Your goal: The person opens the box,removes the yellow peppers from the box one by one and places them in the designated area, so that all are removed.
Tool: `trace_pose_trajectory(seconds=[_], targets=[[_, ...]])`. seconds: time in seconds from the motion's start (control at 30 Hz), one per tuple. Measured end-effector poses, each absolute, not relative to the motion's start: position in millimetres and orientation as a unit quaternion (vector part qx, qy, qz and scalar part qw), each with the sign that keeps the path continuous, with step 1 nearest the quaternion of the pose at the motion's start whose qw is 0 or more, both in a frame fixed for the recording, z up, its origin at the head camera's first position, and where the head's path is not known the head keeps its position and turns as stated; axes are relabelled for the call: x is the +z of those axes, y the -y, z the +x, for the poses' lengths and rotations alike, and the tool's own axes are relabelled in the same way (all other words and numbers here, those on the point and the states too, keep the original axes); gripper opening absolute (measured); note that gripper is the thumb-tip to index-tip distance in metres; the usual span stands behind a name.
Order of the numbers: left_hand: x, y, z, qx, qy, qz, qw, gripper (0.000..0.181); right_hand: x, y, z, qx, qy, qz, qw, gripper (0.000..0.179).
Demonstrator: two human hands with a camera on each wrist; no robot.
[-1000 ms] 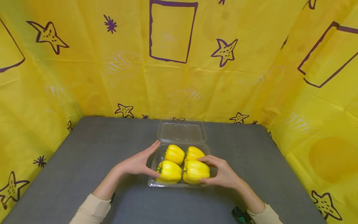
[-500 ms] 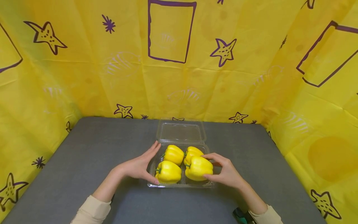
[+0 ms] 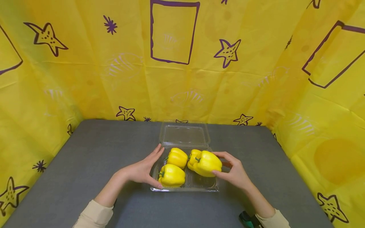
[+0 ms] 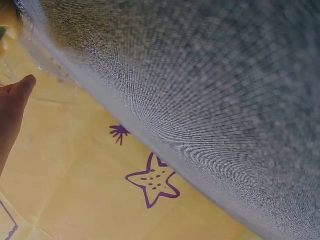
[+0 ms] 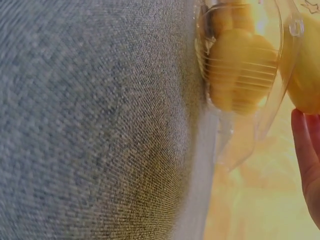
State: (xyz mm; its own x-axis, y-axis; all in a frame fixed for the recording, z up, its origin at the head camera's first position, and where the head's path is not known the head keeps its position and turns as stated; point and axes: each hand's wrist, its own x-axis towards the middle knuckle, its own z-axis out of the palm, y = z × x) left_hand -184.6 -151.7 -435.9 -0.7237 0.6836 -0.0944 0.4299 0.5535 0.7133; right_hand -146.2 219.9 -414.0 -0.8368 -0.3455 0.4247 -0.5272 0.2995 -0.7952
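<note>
A clear plastic clamshell container (image 3: 199, 189) stands on the table with its lid folded back. My right hand (image 3: 236, 171) grips a yellow bell pepper (image 3: 208, 163) between thumb and fingers, raised over the right side of the container. In the right wrist view this pepper (image 5: 307, 70) is above the container's rim. Two more yellow bell peppers, one at front left (image 3: 172, 176) and one behind it (image 3: 177, 157), lie inside. A third, at back right (image 3: 193, 155), is partly hidden by the held one. My left hand (image 3: 139, 169) rests along the container's left side, fingers extended, thumb at the front corner.
The lid (image 3: 185, 134) lies toward the back edge of the grey table (image 3: 119, 136). Yellow cloth (image 3: 176, 88) with starfish drawings hangs behind and at both sides. A dark strap (image 3: 246, 219) shows by the right wrist.
My right hand has lifted the front right bell pepper out of its place and moved it up and right. The left hand has stayed at the container's left side.
</note>
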Motion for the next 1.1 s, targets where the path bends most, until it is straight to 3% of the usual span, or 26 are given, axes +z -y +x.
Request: trace_pose_trajectory(seconds=[0.37,0.87,1.1], targets=[[-438.5,152.2,-184.9,0.309,-0.88,0.327,0.148,0.134,-405.9,-220.8,-145.6,0.523,0.813,0.217,0.135,0.053],[-439.5,152.6,-184.5,0.322,-0.879,0.312,0.166,0.132,-437.3,-244.7,-170.8,0.526,0.83,0.099,0.157,0.052],[-441.3,152.7,-184.7,0.321,-0.879,0.307,0.172,0.133,-419.3,-242.3,-171.0,0.548,0.817,0.048,0.171,0.048]])
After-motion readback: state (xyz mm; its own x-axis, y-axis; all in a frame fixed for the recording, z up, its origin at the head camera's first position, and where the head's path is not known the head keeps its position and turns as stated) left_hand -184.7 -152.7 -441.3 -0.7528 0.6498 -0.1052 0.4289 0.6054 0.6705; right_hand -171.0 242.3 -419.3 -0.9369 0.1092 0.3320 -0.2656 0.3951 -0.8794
